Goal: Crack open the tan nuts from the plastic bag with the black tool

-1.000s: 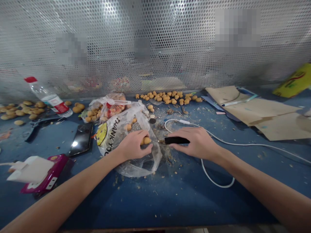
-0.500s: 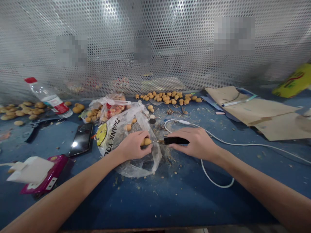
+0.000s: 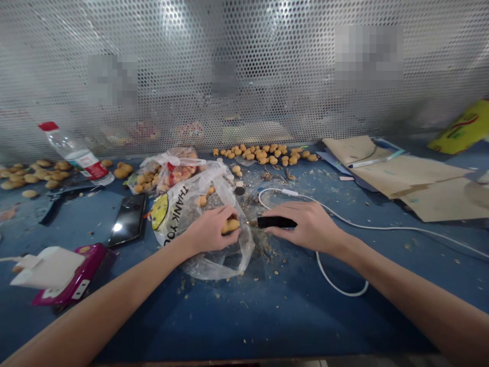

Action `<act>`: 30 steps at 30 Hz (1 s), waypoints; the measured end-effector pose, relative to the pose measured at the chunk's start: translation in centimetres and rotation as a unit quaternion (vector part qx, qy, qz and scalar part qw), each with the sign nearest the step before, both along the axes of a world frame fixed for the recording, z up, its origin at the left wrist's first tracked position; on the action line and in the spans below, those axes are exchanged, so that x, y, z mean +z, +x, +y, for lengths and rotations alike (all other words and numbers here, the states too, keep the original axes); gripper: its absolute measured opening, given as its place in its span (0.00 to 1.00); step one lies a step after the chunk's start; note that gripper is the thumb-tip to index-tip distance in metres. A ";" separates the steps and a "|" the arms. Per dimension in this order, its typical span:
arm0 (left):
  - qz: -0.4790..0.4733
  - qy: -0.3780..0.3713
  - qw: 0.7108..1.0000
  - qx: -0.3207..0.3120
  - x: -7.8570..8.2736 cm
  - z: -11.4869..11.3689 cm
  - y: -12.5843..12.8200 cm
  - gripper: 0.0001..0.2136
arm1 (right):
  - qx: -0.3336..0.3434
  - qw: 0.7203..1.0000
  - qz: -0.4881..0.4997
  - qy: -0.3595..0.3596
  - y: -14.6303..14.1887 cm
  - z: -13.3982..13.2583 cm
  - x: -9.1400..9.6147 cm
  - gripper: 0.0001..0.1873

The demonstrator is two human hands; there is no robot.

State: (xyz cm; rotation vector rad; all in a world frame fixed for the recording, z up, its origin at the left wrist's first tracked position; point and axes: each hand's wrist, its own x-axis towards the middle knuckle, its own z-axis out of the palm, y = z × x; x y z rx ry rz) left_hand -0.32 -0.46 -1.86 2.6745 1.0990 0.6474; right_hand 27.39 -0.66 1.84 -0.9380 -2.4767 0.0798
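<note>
View: head camera, looking forward and down at a blue table.

Left hand: fingers and thumb curled, grasping a tan nut; hand lies over the clear plastic bag.

Right hand: fingers closed around a black-handled knife, held level and pointing toward the left hand.

Tan nut: partly visible at the left fingertips, above the bag.

Knife tip: thin, metallic, just beside the tan nut; contact cannot be told.

Bag: printed "THANK YOU" with a yellow round mark; a few nuts lie inside it.

Behind the bag: a tied plastic bag holding nuts and reddish contents.

Table, far edge: a row of tan nuts along a perforated metal screen.

Table, left: a heap of nuts, a water bottle with a red cap, a black phone, a pink box and a white charger.

Table, right: a white cable, brown paper sheets with a pen, and a yellow packet.

Under the hands: scattered shavings.
</note>
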 end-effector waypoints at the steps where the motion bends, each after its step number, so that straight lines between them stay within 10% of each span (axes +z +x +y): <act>1: 0.002 -0.001 1.000 -0.001 -0.1 0.0 0.0 0.10 | 0.001 1.000 0.001 0.000 0.0 0.0 0.0 0.13; 30: 0.056 0.009 0.998 -0.010 -0.7 0.4 -0.3 0.11 | 0.044 0.998 -0.030 -0.012 0.0 0.0 -0.6 0.15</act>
